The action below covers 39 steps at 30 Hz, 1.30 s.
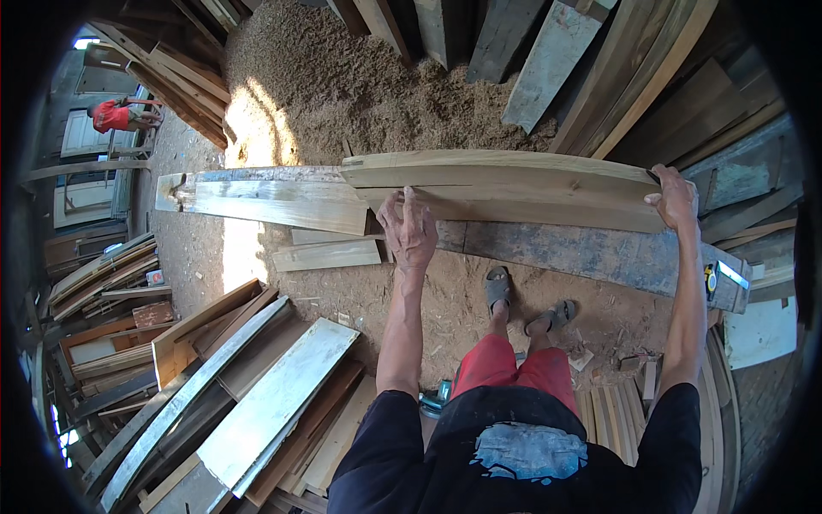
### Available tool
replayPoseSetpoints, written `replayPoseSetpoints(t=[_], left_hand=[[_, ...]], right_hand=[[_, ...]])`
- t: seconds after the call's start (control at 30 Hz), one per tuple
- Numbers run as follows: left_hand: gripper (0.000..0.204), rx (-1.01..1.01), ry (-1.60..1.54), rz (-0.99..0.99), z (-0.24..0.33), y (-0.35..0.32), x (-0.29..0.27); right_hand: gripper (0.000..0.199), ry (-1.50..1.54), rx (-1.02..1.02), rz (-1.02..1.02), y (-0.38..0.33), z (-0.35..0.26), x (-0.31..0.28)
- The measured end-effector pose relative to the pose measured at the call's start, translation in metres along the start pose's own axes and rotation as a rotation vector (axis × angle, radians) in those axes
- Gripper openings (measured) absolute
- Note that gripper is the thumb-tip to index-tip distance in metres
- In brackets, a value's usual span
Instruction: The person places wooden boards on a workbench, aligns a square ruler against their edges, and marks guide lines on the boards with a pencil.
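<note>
A long pale wooden plank (531,190) lies across in front of me, a thin dark line like a crack running along its left part. Its right end is in my right hand (674,201), the thumb on the near face and the fingers over the end. A small dark spot shows by those fingers; I cannot make out what it is. My left hand (408,230) rests against the plank's near face, index finger stretched along it and the other fingers loosely bent. Below the plank runs a worn grey workbench board (582,253), with a yellow tape measure (710,279) at its right end.
Another long plank (274,204) extends left, with short offcuts (330,255) below it. A sawdust heap (325,86) lies beyond. Stacked boards (278,403) crowd the lower left; upright planks (552,64) line the far right. A person in red (111,116) bends at far left.
</note>
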<state>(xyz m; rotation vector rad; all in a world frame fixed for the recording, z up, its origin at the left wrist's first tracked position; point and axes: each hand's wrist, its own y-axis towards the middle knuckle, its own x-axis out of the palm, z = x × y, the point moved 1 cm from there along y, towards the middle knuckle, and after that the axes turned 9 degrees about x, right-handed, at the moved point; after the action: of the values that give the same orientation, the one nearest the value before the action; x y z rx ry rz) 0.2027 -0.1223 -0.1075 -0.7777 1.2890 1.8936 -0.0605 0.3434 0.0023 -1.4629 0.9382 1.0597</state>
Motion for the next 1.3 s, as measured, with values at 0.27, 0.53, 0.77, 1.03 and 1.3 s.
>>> replayPoseSetpoints(t=[0.27,0.53,0.77,1.03,1.3], left_hand=[[0.038,0.054,0.069,-0.155,-0.019,0.019,-0.017],[0.080,-0.027,0.046,-0.197,0.053,0.021,0.000],[0.082,-0.062,-0.082,-0.211,0.078,0.008,0.011],[0.068,-0.243,-0.179,-0.134,0.035,-0.024,0.000],[0.087,-0.258,-0.107,-0.190,0.067,-0.026,-0.005]], right_hand=[[0.061,0.013,-0.052,0.061,0.000,0.007,0.006],[0.062,0.014,-0.024,0.046,0.008,0.010,0.009],[0.060,0.011,-0.062,0.060,0.012,0.012,0.014],[0.063,-0.094,-0.011,-0.076,-0.008,-0.010,-0.026],[0.078,-0.152,-0.011,-0.316,-0.028,0.004,-0.024]])
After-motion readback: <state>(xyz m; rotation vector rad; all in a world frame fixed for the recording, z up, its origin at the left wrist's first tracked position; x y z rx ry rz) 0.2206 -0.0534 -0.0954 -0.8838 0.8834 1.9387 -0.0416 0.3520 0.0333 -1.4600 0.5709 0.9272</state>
